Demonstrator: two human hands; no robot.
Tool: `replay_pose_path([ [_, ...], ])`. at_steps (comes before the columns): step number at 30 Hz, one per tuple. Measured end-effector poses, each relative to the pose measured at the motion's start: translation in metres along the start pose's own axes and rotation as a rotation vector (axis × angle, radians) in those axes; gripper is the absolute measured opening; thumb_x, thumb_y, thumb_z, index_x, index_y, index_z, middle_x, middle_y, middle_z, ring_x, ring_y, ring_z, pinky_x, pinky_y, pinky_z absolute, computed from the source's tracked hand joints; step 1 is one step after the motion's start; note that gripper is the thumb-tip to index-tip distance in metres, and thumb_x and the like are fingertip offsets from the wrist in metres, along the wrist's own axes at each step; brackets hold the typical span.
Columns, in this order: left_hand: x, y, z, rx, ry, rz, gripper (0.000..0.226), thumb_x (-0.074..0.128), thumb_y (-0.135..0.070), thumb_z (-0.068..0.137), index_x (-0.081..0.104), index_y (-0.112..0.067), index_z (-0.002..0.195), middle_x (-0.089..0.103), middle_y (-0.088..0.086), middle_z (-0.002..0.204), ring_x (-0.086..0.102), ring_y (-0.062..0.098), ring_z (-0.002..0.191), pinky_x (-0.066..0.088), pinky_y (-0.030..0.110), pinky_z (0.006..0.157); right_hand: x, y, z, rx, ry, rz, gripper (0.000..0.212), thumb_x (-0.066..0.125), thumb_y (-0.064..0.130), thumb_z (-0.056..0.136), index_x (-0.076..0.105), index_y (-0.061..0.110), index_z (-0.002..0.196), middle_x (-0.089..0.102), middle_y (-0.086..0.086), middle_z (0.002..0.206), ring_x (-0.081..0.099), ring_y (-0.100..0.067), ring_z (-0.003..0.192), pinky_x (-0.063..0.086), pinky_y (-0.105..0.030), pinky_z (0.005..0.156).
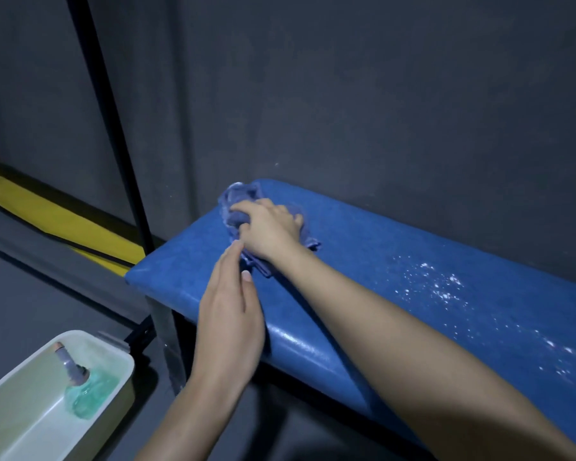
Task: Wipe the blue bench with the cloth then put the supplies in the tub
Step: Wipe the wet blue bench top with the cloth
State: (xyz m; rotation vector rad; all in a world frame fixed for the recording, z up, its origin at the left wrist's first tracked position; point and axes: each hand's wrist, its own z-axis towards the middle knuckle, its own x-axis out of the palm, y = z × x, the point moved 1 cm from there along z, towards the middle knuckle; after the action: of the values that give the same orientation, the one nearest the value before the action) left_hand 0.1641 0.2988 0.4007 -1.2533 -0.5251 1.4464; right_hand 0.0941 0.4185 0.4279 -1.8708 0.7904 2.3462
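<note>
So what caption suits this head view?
Right hand wipes the blue bench with a cloth; spray bottle lies in the tub.

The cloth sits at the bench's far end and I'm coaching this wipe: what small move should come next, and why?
Probably draw the cloth rightward along the blue bench. The right hand presses it bunched near the left end, while white speckles lie unwiped further right. The left hand rests open on the front edge; the spray bottle already lies in the tub.
</note>
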Motion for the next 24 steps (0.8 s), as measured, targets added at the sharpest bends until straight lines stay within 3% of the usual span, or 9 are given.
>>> replay_pose_path([
  [5, -0.019, 0.023, 0.003, -0.013, -0.180, 0.062, 0.041, 0.036, -0.010, 0.094, 0.045, -0.005, 0.134, 0.043, 0.012, 0.143, 0.035, 0.023, 0.135, 0.024, 0.028, 0.110, 0.015, 0.033, -0.014, -0.125, 0.041, 0.030, 0.031, 0.047, 0.024, 0.087, 0.060, 0.035, 0.113, 0.047, -0.002, 0.133, 0.037, -0.030, 0.128, 0.019, -0.060, 0.106],
  [9, -0.025, 0.022, 0.001, -0.005, -0.316, 0.056, 0.051, 0.032, -0.017, 0.087, 0.045, -0.003, 0.134, 0.037, 0.012, 0.146, 0.029, 0.021, 0.136, 0.017, 0.026, 0.109, 0.016, 0.032, -0.048, -0.190, 0.043, 0.011, 0.032, 0.049, 0.025, 0.087, 0.057, 0.033, 0.117, 0.044, -0.005, 0.133, 0.031, -0.031, 0.131, 0.010, -0.064, 0.109],
  [11, -0.024, 0.016, 0.000, 0.026, -0.339, 0.047, 0.050, 0.032, -0.015, 0.087, 0.045, -0.003, 0.134, 0.038, 0.012, 0.146, 0.029, 0.019, 0.135, 0.018, 0.031, 0.112, 0.013, 0.026, -0.068, -0.203, 0.046, -0.003, 0.033, 0.049, 0.026, 0.089, 0.054, 0.031, 0.121, 0.039, -0.005, 0.139, 0.023, -0.031, 0.136, 0.006, -0.062, 0.110],
  [14, -0.014, 0.001, -0.001, 0.085, -0.292, 0.036, 0.050, 0.031, -0.015, 0.088, 0.045, -0.002, 0.135, 0.038, 0.012, 0.148, 0.027, 0.015, 0.136, 0.017, 0.046, 0.117, 0.006, 0.009, -0.093, -0.203, 0.039, -0.003, 0.031, 0.044, 0.030, 0.094, 0.051, 0.029, 0.124, 0.033, -0.005, 0.146, 0.015, -0.029, 0.142, 0.001, -0.058, 0.112],
  [16, -0.003, -0.010, -0.004, 0.119, -0.238, 0.050, 0.050, 0.031, -0.015, 0.089, 0.044, -0.004, 0.137, 0.034, 0.007, 0.151, 0.020, 0.008, 0.136, 0.007, 0.041, 0.118, -0.001, -0.007, -0.103, -0.187, 0.028, 0.001, 0.031, 0.039, 0.030, 0.097, 0.049, 0.028, 0.126, 0.032, -0.002, 0.148, 0.014, -0.026, 0.143, 0.000, -0.057, 0.114],
  [19, 0.016, -0.024, -0.013, 0.197, -0.132, 0.115, 0.054, 0.026, -0.026, 0.092, 0.038, -0.009, 0.142, 0.026, -0.001, 0.153, 0.014, 0.009, 0.141, -0.005, 0.021, 0.113, -0.015, -0.034, -0.114, -0.138, 0.014, -0.019, 0.034, 0.037, 0.027, 0.098, 0.046, 0.030, 0.130, 0.031, 0.002, 0.148, 0.014, -0.023, 0.144, 0.001, -0.055, 0.115],
  [22, 0.038, -0.035, -0.024, 0.259, 0.036, 0.219, 0.067, 0.014, -0.039, 0.088, 0.029, -0.011, 0.147, 0.017, 0.003, 0.158, 0.007, 0.011, 0.144, -0.006, 0.025, 0.113, -0.031, -0.067, -0.124, -0.048, -0.010, -0.051, 0.033, 0.041, 0.025, 0.095, 0.049, 0.029, 0.127, 0.031, 0.004, 0.149, 0.016, -0.020, 0.144, 0.002, -0.053, 0.116],
  [24, 0.051, -0.039, -0.033, 0.215, 0.165, 0.260, 0.079, 0.002, -0.050, 0.081, 0.013, -0.016, 0.151, -0.005, -0.007, 0.157, -0.005, 0.004, 0.142, -0.007, 0.029, 0.115, -0.040, -0.088, -0.130, 0.008, -0.028, -0.072, 0.035, 0.045, 0.023, 0.091, 0.051, 0.032, 0.124, 0.031, 0.004, 0.150, 0.018, -0.018, 0.144, 0.003, -0.051, 0.116],
])
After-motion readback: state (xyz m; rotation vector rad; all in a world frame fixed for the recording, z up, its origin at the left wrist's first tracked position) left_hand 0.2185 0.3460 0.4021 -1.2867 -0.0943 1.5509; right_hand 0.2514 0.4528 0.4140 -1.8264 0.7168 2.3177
